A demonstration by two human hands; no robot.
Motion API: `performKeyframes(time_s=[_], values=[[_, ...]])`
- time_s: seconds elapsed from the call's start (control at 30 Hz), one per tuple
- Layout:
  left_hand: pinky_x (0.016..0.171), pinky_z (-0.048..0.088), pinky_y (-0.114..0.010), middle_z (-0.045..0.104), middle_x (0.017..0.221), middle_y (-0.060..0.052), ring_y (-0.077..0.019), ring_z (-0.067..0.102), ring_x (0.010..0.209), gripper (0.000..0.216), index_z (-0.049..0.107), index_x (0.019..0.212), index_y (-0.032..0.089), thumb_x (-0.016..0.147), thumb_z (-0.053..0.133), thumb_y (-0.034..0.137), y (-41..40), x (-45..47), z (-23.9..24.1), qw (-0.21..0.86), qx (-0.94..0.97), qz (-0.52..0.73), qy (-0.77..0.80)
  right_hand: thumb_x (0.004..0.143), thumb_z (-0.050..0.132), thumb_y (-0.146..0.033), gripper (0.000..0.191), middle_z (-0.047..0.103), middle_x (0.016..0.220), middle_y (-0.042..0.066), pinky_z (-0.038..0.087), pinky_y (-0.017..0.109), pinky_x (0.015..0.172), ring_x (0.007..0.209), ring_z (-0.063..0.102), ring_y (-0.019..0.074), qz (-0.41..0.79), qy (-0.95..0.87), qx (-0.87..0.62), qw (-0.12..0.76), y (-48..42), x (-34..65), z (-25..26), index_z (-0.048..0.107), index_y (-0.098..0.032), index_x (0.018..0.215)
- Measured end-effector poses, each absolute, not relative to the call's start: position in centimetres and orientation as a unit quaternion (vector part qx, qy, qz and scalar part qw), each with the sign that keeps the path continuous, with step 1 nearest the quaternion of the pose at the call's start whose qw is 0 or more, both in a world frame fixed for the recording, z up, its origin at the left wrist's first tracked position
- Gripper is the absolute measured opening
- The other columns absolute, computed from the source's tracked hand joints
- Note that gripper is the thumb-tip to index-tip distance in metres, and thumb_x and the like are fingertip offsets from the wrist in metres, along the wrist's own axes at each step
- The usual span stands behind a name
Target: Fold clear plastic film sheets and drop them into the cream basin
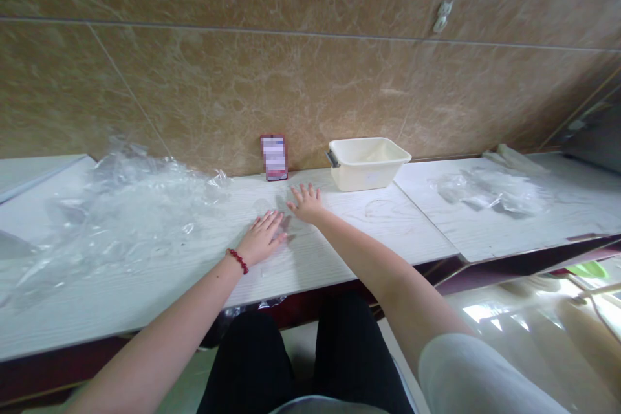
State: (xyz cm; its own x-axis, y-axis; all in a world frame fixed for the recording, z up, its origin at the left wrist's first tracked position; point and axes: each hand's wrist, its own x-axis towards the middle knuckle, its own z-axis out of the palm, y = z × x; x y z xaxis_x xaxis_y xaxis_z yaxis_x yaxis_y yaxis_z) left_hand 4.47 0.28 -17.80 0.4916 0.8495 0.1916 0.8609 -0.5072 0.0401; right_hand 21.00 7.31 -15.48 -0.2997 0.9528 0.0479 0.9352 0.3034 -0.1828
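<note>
My left hand (pixel 262 238) lies palm down on the white wood-grain tabletop (pixel 310 265), its fingers stretched out and holding nothing. A string of red beads (pixel 237 260) circles that wrist. Just right of it and slightly farther back, my right hand (pixel 306 203) also rests flat with its fingers spread. Faint clear outlines show on the surface near the fingertips; I cannot tell what they are. A phone-like card with a red edge (pixel 275 158) leans upright against the wall behind the hands. Beyond my right hand stands a cream plastic bin (pixel 367 174) with a grey handle.
Crumpled clear plastic (pixel 140 200) spreads over the left of the table. More clear plastic bags (pixel 495 191) lie at the right, near a pale cloth-like strip (pixel 515 160). A brown marbled wall (pixel 291 84) borders the back. A small white fitting (pixel 442 16) is on it.
</note>
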Motion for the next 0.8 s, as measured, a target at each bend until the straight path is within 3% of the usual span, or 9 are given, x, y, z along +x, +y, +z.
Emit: performKeyframes(time_s=[0.2, 0.43, 0.53, 0.63, 0.8], values=[[0.098, 0.018, -0.042, 0.027, 0.133, -0.008, -0.0221, 0.020, 0.123, 0.052, 0.030, 0.127, 0.016, 0.083, 0.022, 0.042, 2.8, 2.7, -17.6, 0.022, -0.849, -0.062, -0.525, 0.078, 0.022, -0.056, 0.060, 0.021, 0.135, 0.008, 0.012, 0.049, 0.095, 0.123, 0.011, 0.0301, 0.076, -0.858, -0.503, 0.066, 1.6, 20.4, -16.0, 0.028, -0.022, 0.127], [0.097, 0.013, -0.045, 0.022, 0.135, -0.006, -0.0217, 0.016, 0.124, 0.053, 0.026, 0.128, 0.022, 0.081, 0.023, 0.046, 5.0, 1.1, -17.6, 0.009, -0.837, -0.005, -0.547, 0.076, 0.019, -0.060, 0.065, 0.017, 0.136, 0.008, 0.006, 0.051, 0.095, 0.123, 0.010, 0.0330, 0.040, -0.862, -0.500, 0.077, -1.2, 21.2, -16.7, 0.024, -0.023, 0.130], [0.096, 0.021, -0.039, 0.029, 0.132, -0.010, -0.0223, 0.023, 0.121, 0.050, 0.031, 0.126, 0.015, 0.082, 0.023, 0.039, 5.0, -0.1, -16.7, 0.041, -0.794, -0.032, -0.606, 0.075, 0.018, -0.062, 0.067, 0.016, 0.137, 0.008, 0.006, 0.052, 0.095, 0.123, 0.010, 0.0330, 0.044, -0.859, -0.505, 0.070, -1.2, 21.2, -16.5, 0.023, -0.024, 0.130], [0.087, 0.033, -0.037, 0.048, 0.115, -0.014, -0.0246, 0.043, 0.107, 0.046, 0.041, 0.118, 0.014, 0.079, 0.028, 0.035, 3.9, -1.5, -15.5, 0.075, -0.720, -0.064, -0.687, 0.074, 0.017, -0.063, 0.068, 0.015, 0.137, 0.007, 0.005, 0.052, 0.095, 0.123, 0.008, 0.0327, 0.054, -0.855, -0.512, 0.061, -1.4, 21.0, -16.3, 0.022, -0.025, 0.130], [0.075, 0.040, -0.036, 0.054, 0.098, -0.016, -0.0272, 0.053, 0.089, 0.054, 0.050, 0.107, 0.013, 0.071, 0.034, 0.051, 1.7, -2.7, -14.9, 0.024, -0.651, -0.041, -0.758, 0.072, 0.017, -0.067, 0.073, 0.012, 0.137, 0.008, 0.002, 0.055, 0.094, 0.123, 0.005, 0.0340, 0.069, -0.844, -0.529, 0.052, -1.6, 20.9, -16.2, 0.020, -0.024, 0.131]])
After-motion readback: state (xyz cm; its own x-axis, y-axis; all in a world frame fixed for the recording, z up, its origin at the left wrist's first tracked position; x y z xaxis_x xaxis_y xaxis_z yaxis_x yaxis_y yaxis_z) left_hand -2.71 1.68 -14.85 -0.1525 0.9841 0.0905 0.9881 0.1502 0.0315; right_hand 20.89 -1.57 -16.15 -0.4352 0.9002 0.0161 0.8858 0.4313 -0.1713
